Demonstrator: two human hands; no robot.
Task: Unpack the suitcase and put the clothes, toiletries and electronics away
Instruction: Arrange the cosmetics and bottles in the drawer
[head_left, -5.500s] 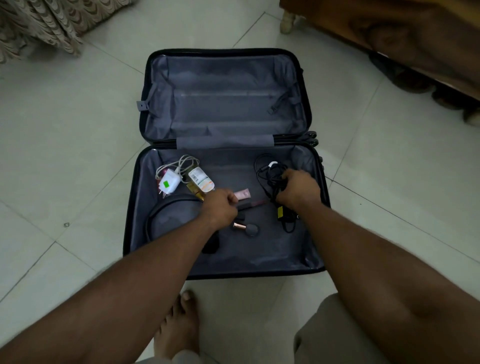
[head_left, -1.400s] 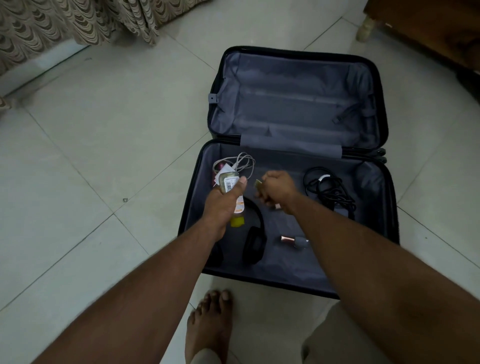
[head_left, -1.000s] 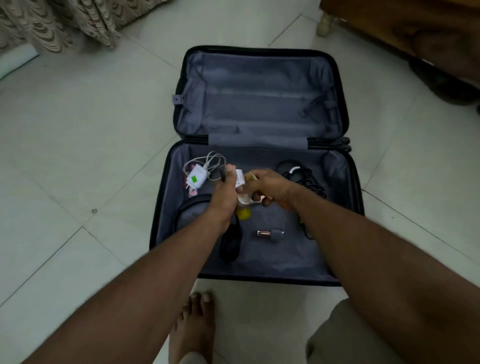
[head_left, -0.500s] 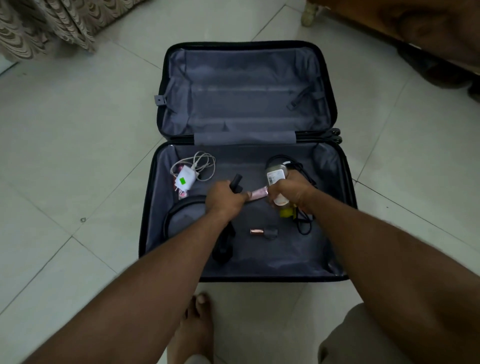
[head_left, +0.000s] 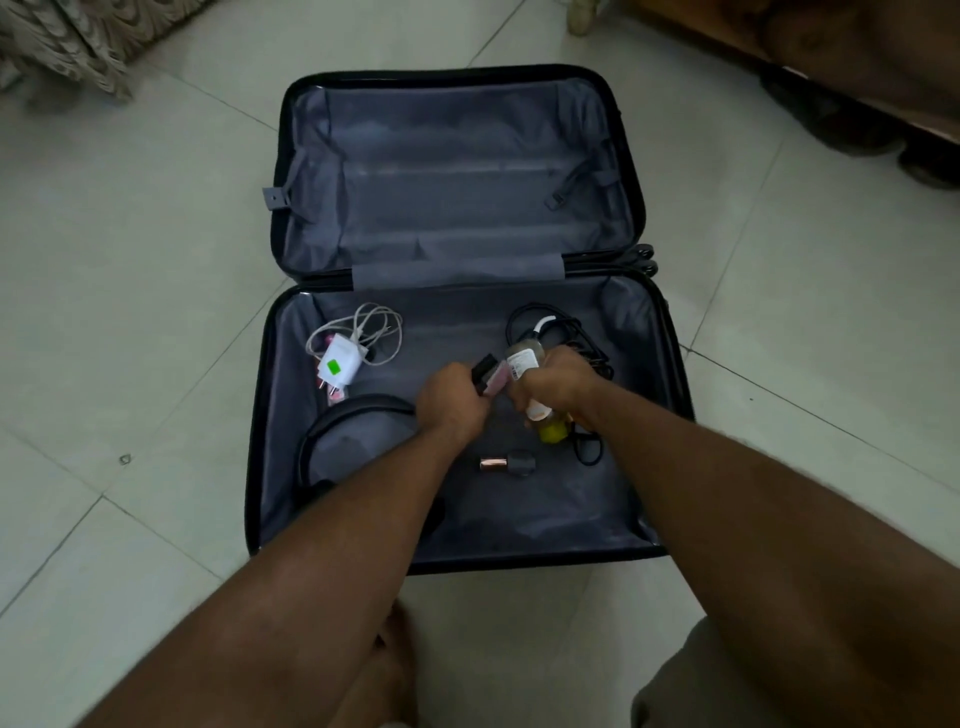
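A black suitcase with grey lining lies open on the tiled floor. Over its near half my left hand grips a pink tube with a black cap. Right beside it my right hand holds a clear bottle of yellow liquid, its yellow cap pointing down. A white charger with a coiled white cable lies at the left. Black headphones curve under my left forearm. A tangle of black cable sits behind my right hand. A small rose-gold and dark lipstick lies between my arms.
The suitcase's far half holds nothing but its straps. Wooden furniture with dark shoes beneath stands at the upper right. A patterned curtain hangs at the upper left. My bare foot rests on the floor before the case.
The yellow bottle passed from my left hand to my right. My left hand took up the pink tube. Both hands now sit close together over the middle of the case.
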